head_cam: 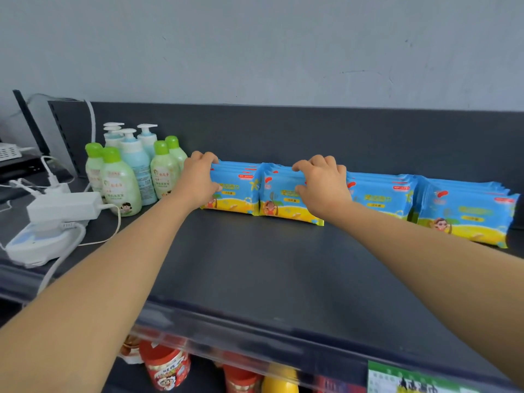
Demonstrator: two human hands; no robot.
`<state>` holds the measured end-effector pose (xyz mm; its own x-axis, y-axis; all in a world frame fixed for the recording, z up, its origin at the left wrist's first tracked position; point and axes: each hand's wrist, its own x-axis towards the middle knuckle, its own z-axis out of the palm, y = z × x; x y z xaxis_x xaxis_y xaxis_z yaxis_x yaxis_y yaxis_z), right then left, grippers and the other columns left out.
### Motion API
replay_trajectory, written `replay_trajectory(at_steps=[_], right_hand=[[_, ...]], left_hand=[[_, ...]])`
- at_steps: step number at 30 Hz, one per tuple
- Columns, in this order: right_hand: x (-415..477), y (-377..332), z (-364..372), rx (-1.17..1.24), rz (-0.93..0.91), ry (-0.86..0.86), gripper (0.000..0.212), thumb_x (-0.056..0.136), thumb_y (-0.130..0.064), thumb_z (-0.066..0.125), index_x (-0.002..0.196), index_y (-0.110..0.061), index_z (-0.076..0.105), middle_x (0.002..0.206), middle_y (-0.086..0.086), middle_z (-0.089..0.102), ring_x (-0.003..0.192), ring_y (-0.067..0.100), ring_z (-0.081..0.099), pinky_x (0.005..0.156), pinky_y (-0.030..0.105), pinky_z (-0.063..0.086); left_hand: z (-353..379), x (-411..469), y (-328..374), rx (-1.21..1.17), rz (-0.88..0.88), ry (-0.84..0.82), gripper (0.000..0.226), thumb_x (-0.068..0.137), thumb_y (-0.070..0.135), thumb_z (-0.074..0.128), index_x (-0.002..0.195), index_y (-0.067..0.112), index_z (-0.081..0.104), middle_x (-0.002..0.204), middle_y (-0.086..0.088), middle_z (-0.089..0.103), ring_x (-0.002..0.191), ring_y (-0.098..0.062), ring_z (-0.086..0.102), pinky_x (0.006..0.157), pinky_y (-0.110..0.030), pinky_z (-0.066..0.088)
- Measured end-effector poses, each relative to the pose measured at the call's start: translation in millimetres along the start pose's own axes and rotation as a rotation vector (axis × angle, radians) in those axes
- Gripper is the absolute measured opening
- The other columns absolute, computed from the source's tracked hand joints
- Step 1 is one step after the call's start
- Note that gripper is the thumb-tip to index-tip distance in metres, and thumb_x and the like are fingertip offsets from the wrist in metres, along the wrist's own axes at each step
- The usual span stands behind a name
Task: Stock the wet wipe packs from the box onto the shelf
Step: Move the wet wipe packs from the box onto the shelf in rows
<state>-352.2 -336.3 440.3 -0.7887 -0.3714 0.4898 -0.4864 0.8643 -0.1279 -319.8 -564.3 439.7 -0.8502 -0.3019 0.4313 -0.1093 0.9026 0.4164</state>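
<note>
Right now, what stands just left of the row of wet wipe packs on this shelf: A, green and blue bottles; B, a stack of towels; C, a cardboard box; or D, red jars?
A: bottles with green caps and white pumps stand just left of the wet wipe packs, beside the stack that the left hand grips.

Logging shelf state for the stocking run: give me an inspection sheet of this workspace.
Surface: dark shelf, goods lined along its back.
Job's things: wet wipe packs, four groups standing on edge in a row; box not in view.
Clutter: bottles left of the packs; white power adapter further left.
Grippers: left hand grips the leftmost group's left end; right hand grips the second group's right end.
Cables: white cables trail off the shelf's left front.
Surroundings: grey wall behind; red jars on the shelf below; green label on the front rail.
</note>
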Motion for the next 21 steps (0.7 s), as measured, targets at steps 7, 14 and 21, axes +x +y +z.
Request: replay_trajectory(at_steps=[7,14,21], right_hand=[[-35.1,9.4,-26.7,0.084,-0.100,0.077,0.035,0.093,-0.010,0.048,0.125,-0.018,0.056,0.127,0.002,0.053,0.122,0.025,0.040,0.101,0.035,0.027],[-91.6,43.5,-70.0,0.144,-0.110,0.099,0.030,0.091,-0.007,0.049,0.117,-0.015,0.063,0.123,0.001,0.059,0.120,0.023,0.044,0.097,0.031,0.029],[-191.4,102.0,-117.3,0.209,-0.065,0.122,0.025,0.088,-0.004,0.054,0.108,-0.009,0.068,0.111,0.010,0.065,0.110,0.029,0.054,0.094,0.034,0.039]], left_hand=[[-16.6,-26.6,22.7,-0.005,0.036,0.127,0.035,0.086,0.003,0.060,0.121,0.007,0.054,0.126,-0.012,0.048,0.117,-0.026,0.048,0.097,-0.033,0.042],[-24.7,-81.5,92.2,-0.111,0.184,0.067,0.025,0.085,0.003,0.058,0.108,0.010,0.063,0.110,-0.004,0.059,0.104,-0.017,0.055,0.086,-0.022,0.040],[-5.1,-182.1,206.6,-0.187,0.411,-0.123,0.019,0.085,0.006,0.061,0.102,0.011,0.064,0.095,0.005,0.059,0.088,-0.011,0.056,0.079,-0.017,0.040]])
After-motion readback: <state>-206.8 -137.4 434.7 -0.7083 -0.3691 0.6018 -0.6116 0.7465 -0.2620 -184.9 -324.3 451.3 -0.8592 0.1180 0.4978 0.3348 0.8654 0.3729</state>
